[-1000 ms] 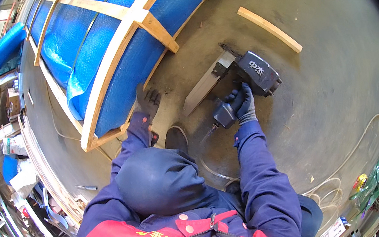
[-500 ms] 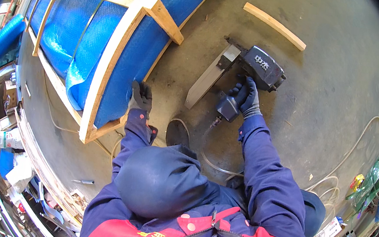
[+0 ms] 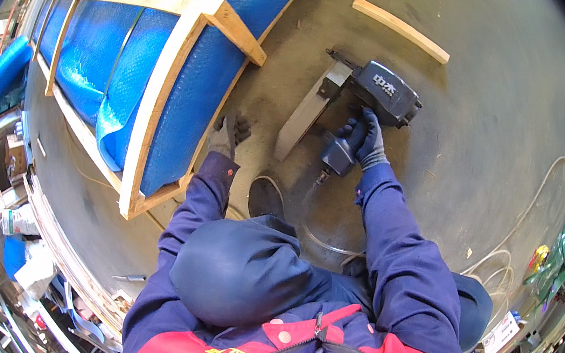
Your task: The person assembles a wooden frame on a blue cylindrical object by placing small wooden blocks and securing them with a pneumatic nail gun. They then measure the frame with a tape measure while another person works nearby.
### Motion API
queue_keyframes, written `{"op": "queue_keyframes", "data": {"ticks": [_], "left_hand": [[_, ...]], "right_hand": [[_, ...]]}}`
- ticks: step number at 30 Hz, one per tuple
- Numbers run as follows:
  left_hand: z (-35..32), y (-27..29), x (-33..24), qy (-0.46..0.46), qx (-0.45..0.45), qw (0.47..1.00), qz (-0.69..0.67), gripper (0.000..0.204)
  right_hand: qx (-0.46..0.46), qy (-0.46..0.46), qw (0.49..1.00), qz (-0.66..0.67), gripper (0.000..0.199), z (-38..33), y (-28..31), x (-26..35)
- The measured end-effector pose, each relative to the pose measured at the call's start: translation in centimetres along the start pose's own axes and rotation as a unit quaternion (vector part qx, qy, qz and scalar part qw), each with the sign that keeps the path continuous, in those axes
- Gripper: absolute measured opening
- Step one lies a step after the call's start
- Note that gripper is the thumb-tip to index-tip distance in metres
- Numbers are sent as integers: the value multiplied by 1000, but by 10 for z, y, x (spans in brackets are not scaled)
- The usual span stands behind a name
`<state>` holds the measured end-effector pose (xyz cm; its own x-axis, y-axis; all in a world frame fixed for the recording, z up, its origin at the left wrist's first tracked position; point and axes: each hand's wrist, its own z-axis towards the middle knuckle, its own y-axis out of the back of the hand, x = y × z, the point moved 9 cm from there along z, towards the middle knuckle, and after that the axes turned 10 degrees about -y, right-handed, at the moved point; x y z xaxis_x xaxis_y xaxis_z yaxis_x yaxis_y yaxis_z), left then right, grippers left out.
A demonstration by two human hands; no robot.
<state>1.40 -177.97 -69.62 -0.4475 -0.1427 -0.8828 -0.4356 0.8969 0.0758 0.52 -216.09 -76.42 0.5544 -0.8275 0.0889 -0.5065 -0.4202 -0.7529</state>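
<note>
- Right hand (image 3: 365, 139), in a dark glove: fingers closed round the handle of a dark pneumatic nail gun (image 3: 377, 93), which is held just above or against the concrete floor (image 3: 501, 119) (contact of the nose with the floor cannot be told from this view).
- The nail gun sits ahead of the person, right of centre; its long grey magazine (image 3: 301, 119) slants down and to the left from the body of the tool, towards the left hand.
- A thin air hose (image 3: 320, 241) leaves the base of the handle and curls back across the floor towards the person's knees.
- Left hand (image 3: 228, 134), in a grey glove: fingers extended and loosely spread, gripping nothing; the hand rests at the near edge of the wooden frame (image 3: 167, 85), at or just beside the blue sheet (actual contact is not clear).
- The frame is a crate of pale timber battens over blue plastic sheeting (image 3: 192, 105), lying on the floor to the person's left and running off to the upper left.
- A loose wooden batten (image 3: 399, 28) lies on the floor beyond the nail gun, well apart from both hands.
- Pale cables (image 3: 539, 208) loop over the floor at far right.
</note>
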Motion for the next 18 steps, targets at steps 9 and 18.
{"op": "queue_keyframes", "data": {"ticks": [9,18], "left_hand": [[63,-40,-78,-54,-30,998,4,36],[37,-64,-110,-308,44,865,394,35]], "right_hand": [[-8,2,1000,26,37,-1,2,-2],[-6,-16,1000,26,37,0,-2,-3]]}}
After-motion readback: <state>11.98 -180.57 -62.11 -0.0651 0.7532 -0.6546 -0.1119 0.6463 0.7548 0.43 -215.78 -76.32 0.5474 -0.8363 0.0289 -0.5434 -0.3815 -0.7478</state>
